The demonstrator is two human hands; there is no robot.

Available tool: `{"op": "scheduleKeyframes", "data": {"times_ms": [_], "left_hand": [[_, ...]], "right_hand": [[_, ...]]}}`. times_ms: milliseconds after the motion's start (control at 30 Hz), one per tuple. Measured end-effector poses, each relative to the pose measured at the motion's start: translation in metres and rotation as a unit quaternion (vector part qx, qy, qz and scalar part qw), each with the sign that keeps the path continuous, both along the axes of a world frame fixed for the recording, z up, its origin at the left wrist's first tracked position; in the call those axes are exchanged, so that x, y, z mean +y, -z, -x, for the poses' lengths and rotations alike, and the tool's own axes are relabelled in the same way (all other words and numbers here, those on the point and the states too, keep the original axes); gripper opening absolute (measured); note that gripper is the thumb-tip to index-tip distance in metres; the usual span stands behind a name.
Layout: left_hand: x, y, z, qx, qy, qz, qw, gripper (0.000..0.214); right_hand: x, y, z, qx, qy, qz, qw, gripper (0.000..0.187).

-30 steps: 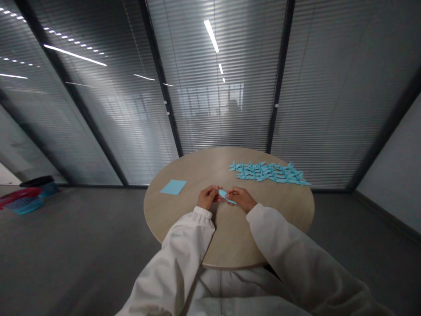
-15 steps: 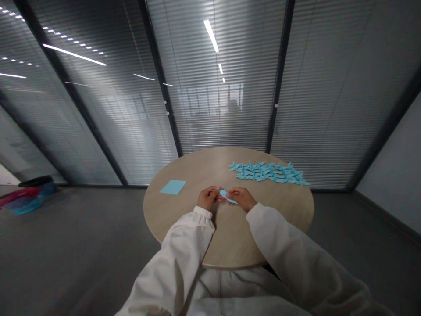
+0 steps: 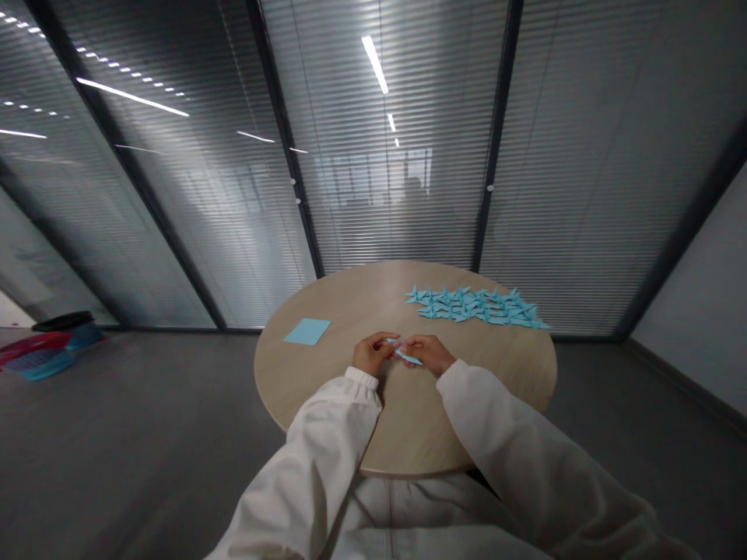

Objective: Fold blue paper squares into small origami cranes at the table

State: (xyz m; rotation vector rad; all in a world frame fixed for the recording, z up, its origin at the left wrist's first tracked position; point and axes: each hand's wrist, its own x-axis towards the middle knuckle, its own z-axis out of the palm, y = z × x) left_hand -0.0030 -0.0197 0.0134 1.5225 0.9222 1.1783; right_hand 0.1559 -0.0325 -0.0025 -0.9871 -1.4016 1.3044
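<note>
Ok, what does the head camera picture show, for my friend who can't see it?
A person's left hand and right hand pinch a small blue paper together at a round wooden table. A flat blue sheet lies to the left, and many folded blue shapes lie at the far right, before blind-covered glass walls.

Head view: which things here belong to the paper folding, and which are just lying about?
In the job: left hand, right hand, both holding the blue paper piece; flat blue sheet; spread of folded blue pieces; round table.
Lying about: red and blue baskets on the floor, far left.
</note>
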Motion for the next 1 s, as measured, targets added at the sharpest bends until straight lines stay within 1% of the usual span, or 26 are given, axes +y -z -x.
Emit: {"op": "scheduleKeyframes", "data": {"times_ms": [100,200,267,333,500,567,733,800,900,1000], "left_hand": [[0.0023,0.0026,0.0012,0.026,-0.030,-0.028,0.999,0.032],[0.0042,0.0053,0.0023,0.055,-0.056,-0.062,0.995,0.029],[0.0044,0.0063,0.0024,0.074,-0.064,-0.073,0.993,0.029],[0.0040,0.0064,0.0018,0.086,-0.068,-0.078,0.991,0.028],[0.0029,0.0054,-0.0004,0.081,-0.053,-0.071,0.993,0.029],[0.0031,0.0053,-0.0007,0.075,-0.048,-0.064,0.994,0.030],[0.0038,0.0042,0.0006,0.061,-0.064,-0.052,0.995,0.032],[0.0035,0.0032,0.0011,0.055,-0.072,-0.049,0.995,0.032],[0.0027,0.0022,0.0008,0.051,-0.065,-0.044,0.996,0.033],[0.0020,0.0019,-0.0004,0.044,-0.050,-0.040,0.997,0.033]], "right_hand": [[0.0010,0.0016,0.0012,0.000,-0.006,0.012,1.000,0.037],[0.0023,0.0043,0.0023,0.000,-0.019,0.024,1.000,0.038],[0.0030,0.0060,0.0026,-0.007,-0.026,0.015,1.000,0.038],[0.0036,0.0071,0.0025,-0.019,-0.021,-0.009,1.000,0.038],[0.0043,0.0062,0.0011,-0.067,0.023,-0.075,0.995,0.033],[0.0037,0.0050,0.0008,-0.080,0.033,-0.083,0.993,0.032],[0.0002,0.0033,0.0031,-0.052,-0.004,-0.042,0.998,0.037],[-0.0005,0.0035,0.0043,-0.050,-0.017,-0.036,0.998,0.039],[-0.0005,0.0033,0.0046,-0.056,-0.021,-0.041,0.997,0.040],[-0.0015,0.0004,0.0025,-0.072,-0.018,-0.068,0.995,0.039]]}}
